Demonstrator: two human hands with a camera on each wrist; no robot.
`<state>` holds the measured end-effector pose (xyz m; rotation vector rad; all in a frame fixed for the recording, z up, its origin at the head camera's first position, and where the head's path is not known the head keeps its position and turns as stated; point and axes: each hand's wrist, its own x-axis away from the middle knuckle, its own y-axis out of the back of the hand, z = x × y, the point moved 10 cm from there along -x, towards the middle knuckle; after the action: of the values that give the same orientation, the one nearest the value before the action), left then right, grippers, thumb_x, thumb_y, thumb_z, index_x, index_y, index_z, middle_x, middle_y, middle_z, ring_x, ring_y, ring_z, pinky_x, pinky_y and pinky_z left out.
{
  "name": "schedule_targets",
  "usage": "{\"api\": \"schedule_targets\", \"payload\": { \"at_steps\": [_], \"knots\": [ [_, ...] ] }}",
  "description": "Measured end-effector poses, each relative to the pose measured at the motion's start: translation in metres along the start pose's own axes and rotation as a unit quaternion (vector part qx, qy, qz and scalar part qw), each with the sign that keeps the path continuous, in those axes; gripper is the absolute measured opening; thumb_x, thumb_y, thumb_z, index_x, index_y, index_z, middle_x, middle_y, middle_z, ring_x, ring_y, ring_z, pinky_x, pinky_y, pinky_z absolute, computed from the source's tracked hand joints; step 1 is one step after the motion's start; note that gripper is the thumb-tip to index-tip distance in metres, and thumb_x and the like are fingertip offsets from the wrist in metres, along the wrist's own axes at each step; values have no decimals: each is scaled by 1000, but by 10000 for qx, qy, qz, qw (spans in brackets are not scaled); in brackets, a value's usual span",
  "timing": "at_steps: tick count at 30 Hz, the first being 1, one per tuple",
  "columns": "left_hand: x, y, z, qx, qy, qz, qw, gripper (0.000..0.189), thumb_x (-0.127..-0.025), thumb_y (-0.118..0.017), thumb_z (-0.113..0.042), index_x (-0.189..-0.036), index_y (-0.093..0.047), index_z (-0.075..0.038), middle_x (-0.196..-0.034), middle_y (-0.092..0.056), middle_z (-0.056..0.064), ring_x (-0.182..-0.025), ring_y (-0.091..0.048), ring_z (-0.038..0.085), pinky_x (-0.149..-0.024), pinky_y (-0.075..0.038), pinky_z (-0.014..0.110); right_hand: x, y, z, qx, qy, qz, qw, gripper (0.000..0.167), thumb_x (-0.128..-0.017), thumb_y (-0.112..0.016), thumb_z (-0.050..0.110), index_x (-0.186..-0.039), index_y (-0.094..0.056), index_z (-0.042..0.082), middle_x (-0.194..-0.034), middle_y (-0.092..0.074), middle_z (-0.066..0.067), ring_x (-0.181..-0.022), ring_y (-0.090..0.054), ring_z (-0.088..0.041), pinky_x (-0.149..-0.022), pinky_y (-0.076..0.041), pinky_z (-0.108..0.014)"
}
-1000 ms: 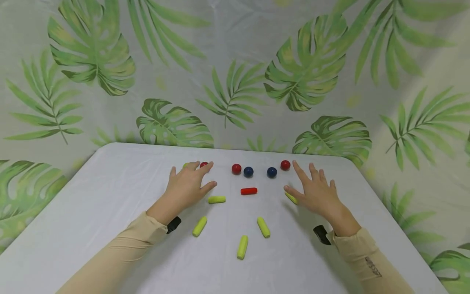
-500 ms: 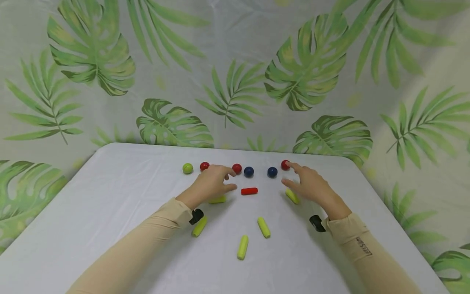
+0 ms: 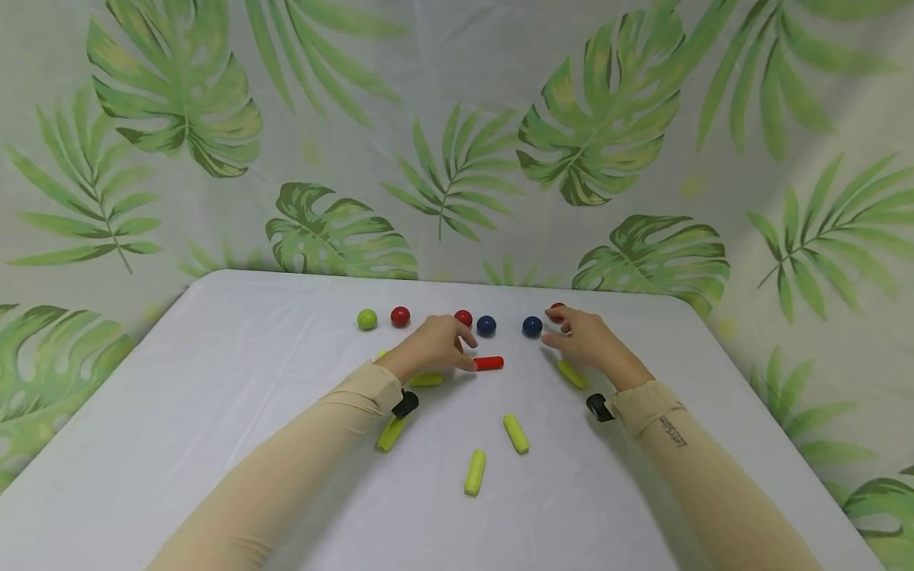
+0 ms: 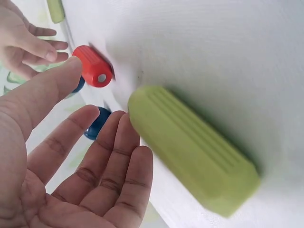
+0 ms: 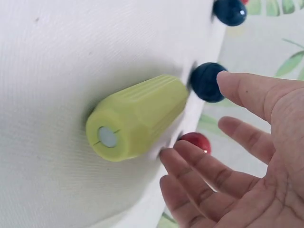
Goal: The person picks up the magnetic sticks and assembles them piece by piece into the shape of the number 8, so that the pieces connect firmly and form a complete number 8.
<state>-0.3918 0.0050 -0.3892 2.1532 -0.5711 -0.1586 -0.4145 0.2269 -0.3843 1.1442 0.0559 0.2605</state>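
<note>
My left hand (image 3: 435, 345) hovers over the table with thumb and fingers spread apart, the thumb tip overlapping the left end of a red rod (image 3: 491, 363). In the left wrist view that rod shows a silver disc in its end, and a yellow-green rod (image 4: 190, 147) lies right beside the fingertips. My right hand (image 3: 589, 341) reaches toward a dark blue ball (image 3: 531, 326), its fingers loosely bent with nothing between them. The right wrist view puts the thumb tip in front of this ball (image 5: 207, 81). A red ball (image 3: 558, 305) is partly hidden behind the fingers.
Another yellow-green rod (image 3: 574, 374) lies below my right hand. Nearer me are several more, including a yellow-green rod (image 3: 474, 473) at front centre. Along the back stand a green ball (image 3: 367, 319), a red ball (image 3: 401, 316) and a blue ball (image 3: 485, 326). A leaf-print cloth (image 3: 457, 159) hangs behind.
My left hand has moved right, from over the green ball to the red rod, its fingers bending. My right hand has shifted slightly left toward the blue ball, its fingers less spread.
</note>
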Motion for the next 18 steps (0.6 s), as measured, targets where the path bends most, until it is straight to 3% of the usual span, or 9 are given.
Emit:
{"api": "schedule_targets", "payload": {
  "at_steps": [4,11,18],
  "knots": [
    [-3,-4,-2,6,13,62,10000,33,-91,-88,-18,-121,-80,-9,-103,-76,7,-90,-66,18,-82,-56,28,-6,-2,-6,25,-124,-36,9999,60,-106,-67,31,-157,-50,4,-137,-64,-31,-119,-65,-42,-98,-55,-53],
    [-5,-6,-8,-107,44,81,9999,24,-91,-87,-14,-114,-82,-8,-99,-77,7,-87,-66,18,-79,-55,26,-11,-2,-9,-10,10,-152,9999,53,-106,-67,26,-152,-56,2,-133,-67,-27,-110,-66,-37,-88,-56,-44],
    [-7,-7,-8,-179,110,35,9998,21,-90,-88,-16,-109,-84,-9,-96,-76,5,-86,-64,17,-76,-53,24,-14,-2,-9,19,92,-184,9998,47,-108,-65,27,-147,-59,2,-143,-65,-24,-117,-66,-38,-96,-57,-49]
  ]
}}
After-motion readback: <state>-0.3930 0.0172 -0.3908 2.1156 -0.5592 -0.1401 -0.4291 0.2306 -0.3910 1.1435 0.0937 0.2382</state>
